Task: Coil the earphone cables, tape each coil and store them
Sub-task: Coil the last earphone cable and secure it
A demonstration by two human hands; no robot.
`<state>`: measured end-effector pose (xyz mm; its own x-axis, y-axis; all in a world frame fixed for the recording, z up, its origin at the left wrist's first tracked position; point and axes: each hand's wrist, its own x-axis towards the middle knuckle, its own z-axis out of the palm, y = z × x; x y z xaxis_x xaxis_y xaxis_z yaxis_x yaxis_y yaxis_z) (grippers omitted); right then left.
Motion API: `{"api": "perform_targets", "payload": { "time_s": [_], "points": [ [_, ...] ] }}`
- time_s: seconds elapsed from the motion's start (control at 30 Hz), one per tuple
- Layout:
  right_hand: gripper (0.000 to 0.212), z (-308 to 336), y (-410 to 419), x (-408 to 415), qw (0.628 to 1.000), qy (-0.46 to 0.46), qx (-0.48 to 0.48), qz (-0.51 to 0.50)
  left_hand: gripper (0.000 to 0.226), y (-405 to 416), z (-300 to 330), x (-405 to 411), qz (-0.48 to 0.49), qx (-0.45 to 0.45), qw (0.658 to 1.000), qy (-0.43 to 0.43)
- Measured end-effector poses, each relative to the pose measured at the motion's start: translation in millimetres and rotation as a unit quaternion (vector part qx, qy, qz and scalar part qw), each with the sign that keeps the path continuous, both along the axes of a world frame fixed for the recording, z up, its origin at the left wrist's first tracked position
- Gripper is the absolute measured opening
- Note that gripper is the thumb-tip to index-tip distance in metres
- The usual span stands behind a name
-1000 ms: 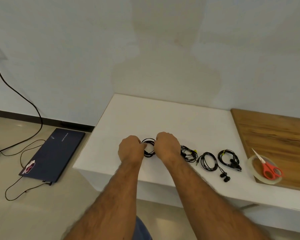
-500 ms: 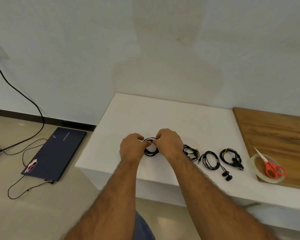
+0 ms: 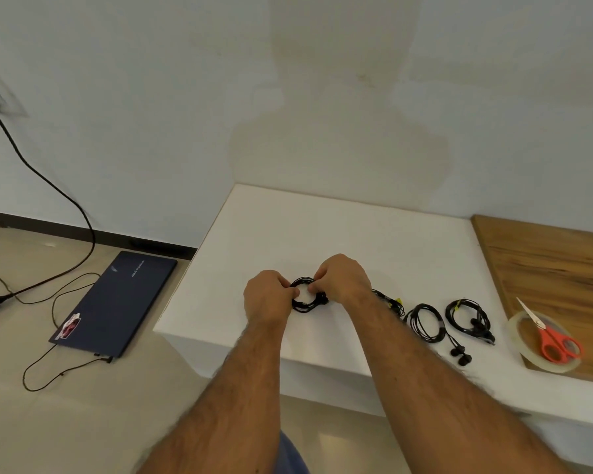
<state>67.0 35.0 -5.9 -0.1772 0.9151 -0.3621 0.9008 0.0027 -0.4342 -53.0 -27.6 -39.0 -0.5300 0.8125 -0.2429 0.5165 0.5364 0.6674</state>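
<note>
Hands meet over white table (image 3: 322, 227), both on one black earphone coil (image 3: 305, 295). Left hand (image 3: 267, 297) pinches coil's left edge, fingers curled round cable. Right hand (image 3: 343, 280) pinches coil's top right, thumb and fingertips closed on the strands. Coil sits near table's front edge, between the two hands; lifted or resting, cannot tell. To the right, three more coiled earphones in a row: one (image 3: 391, 301) partly hidden behind right forearm, second coil (image 3: 425, 321) with earbuds trailing toward front edge, third coil (image 3: 468, 318) just beside it. Tape roll (image 3: 514, 331) lies on wooden board (image 3: 555, 265), red-handled scissors (image 3: 550, 336) resting across it. Closed laptop (image 3: 117, 302) on floor at left, cable plugged in.
</note>
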Motion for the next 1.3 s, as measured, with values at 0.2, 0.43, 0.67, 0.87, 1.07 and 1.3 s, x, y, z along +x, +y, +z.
{"api": "perform_targets", "payload": {
  "time_s": [0.2, 0.43, 0.67, 0.87, 1.07, 1.3],
  "points": [
    [0.007, -9.7, -4.2, -11.8, 0.999, -0.041, 0.020, -0.008, 0.019, 1.0, -1.0, 3.8, -0.021, -0.008, 1.000, 0.012],
    [0.010, -10.5, -4.0, -10.5, 0.997, -0.030, 0.037, 0.055, 0.021, -1.7, 0.8, 3.8, -0.039, 0.016, 0.999, 0.032],
    [0.015, 15.5, 0.1, 15.4, 0.959, 0.271, -0.086, 0.013, 0.013, -8.1, 6.4, -4.1, 0.036, 0.119, 0.977, -0.174],
    [0.016, 27.4, 1.4, 13.1, 0.974, 0.195, 0.050, 0.104, 0.033, -2.4, 6.7, -4.0, -0.001, 0.169, 0.965, -0.199],
    [0.004, -6.2, -24.5, 7.6, 0.945, -0.024, 0.172, 0.277, 0.048, -5.0, 3.8, -14.2, -0.029, 0.089, 0.994, -0.054],
    [0.008, -9.0, -33.9, 10.6, 0.945, -0.037, 0.165, 0.279, 0.027, -8.2, 9.5, -11.2, 0.008, 0.063, 0.997, -0.032]
  ]
}}
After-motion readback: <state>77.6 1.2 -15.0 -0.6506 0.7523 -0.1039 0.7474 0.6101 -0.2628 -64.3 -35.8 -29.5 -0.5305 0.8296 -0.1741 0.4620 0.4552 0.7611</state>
